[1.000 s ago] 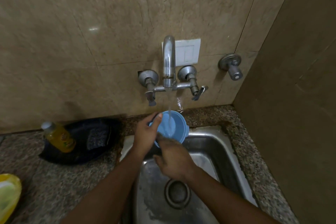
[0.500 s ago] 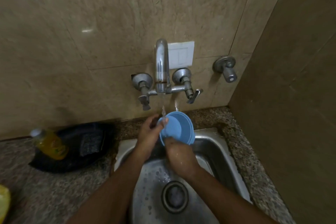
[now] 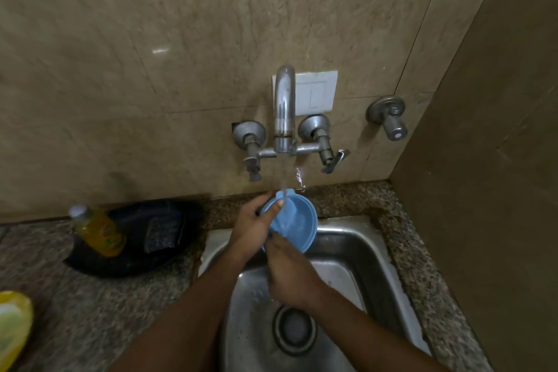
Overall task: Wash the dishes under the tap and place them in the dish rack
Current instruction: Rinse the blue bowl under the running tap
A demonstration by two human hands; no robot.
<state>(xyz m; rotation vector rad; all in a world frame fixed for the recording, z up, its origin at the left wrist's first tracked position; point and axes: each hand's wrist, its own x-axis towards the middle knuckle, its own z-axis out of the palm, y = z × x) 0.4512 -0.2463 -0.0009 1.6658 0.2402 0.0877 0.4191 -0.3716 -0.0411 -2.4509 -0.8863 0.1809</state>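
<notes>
Blue, round and plastic, the small bowl (image 3: 294,222) is held tilted over the steel sink (image 3: 356,254), so water from the silver metal tap (image 3: 284,109) can run inside. Its rim is gripped by the left hand (image 3: 250,228), thumb inside. Its near edge is touched by the right hand (image 3: 291,272); that grip cannot be told.

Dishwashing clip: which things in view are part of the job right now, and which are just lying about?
In use: blue bowl, gripped by left hand and right hand; running tap; steel sink.

Lying about: yellow bottle in black pan; yellow item at frame edge; spare wall valve; switch plate.
</notes>
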